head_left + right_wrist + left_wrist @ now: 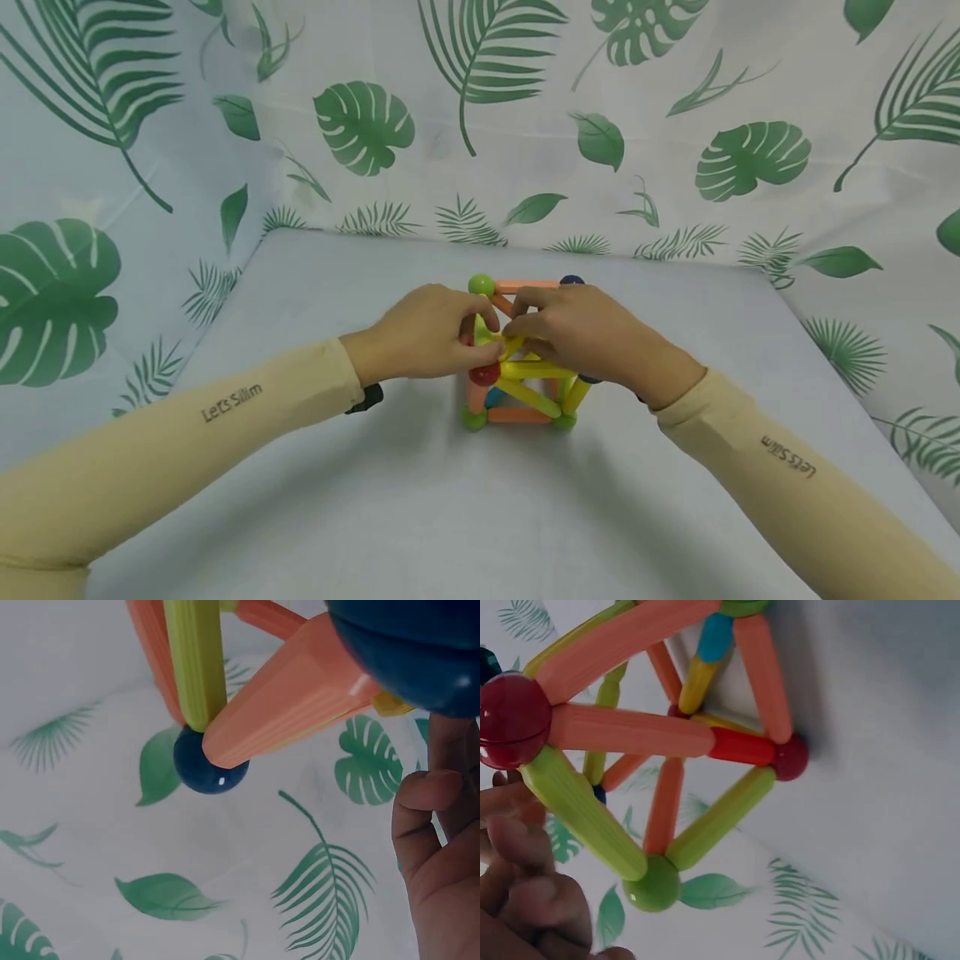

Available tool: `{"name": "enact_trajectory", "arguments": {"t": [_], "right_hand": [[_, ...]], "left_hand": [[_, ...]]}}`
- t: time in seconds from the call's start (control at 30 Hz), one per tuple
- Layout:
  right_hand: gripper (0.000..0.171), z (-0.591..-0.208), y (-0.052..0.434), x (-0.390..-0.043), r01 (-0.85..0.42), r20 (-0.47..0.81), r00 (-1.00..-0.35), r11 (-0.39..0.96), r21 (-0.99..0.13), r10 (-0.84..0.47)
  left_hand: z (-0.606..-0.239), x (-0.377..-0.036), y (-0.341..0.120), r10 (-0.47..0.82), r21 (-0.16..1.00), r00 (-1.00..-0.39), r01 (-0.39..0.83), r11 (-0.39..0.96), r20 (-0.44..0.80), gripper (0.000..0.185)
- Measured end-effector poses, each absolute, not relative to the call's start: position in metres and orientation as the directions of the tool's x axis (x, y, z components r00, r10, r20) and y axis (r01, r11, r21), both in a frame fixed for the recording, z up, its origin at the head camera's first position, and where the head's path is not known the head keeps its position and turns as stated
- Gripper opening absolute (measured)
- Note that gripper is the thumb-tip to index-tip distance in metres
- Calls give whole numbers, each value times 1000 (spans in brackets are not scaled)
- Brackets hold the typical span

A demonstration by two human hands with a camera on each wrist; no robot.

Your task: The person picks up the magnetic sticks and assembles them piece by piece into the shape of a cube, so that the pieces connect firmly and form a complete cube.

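A frame of magnetic building sticks and balls (521, 415) stands on the white table between my hands. My left hand (435, 333) is at its near left top corner, thumb and fingers bent about the red ball (484, 375); that ball (514, 720) appears large in the left wrist view, with fingers behind it. My right hand (592, 329) reaches over the top, its fingertips pinching a short yellow stick (513, 347) close to the left thumb. Beneath the right hand, a dark blue ball (420, 652) joins an orange stick (292, 690). The hands partly hide the frame's upper part.
The white tabletop (480, 517) surrounds the frame. Behind it and at the sides hangs white cloth (517, 167) printed with green leaves. A green ball (481, 285) marks the frame's far left top corner, and another green ball (474, 418) sits low at the near left.
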State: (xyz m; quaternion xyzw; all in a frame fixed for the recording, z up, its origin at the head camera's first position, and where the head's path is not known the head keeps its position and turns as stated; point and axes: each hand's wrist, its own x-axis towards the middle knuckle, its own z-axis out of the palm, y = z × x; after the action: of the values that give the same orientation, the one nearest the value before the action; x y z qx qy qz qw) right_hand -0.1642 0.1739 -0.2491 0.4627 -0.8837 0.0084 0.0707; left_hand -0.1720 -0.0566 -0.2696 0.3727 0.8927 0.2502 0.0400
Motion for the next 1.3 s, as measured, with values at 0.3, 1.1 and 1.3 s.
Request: {"name": "enact_trajectory", "arguments": {"t": [0.3, 1.1, 1.3], "right_hand": [[40, -241, 192, -186, -605, -80, -782, 783, -142, -619], [22, -263, 221, -202, -599, 164, -800, 759, -255, -577], [26, -266, 222, -202, -542, 106, -830, 745, -389, -548]], "left_hand": [[-268, -180, -23, 650, 234, -760, 637, 735, 27, 33], [-269, -180, -20, 616, 308, -788, 587, 749, 4, 32], [-272, -180, -21, 620, 331, -784, 589, 737, 16, 31]]}}
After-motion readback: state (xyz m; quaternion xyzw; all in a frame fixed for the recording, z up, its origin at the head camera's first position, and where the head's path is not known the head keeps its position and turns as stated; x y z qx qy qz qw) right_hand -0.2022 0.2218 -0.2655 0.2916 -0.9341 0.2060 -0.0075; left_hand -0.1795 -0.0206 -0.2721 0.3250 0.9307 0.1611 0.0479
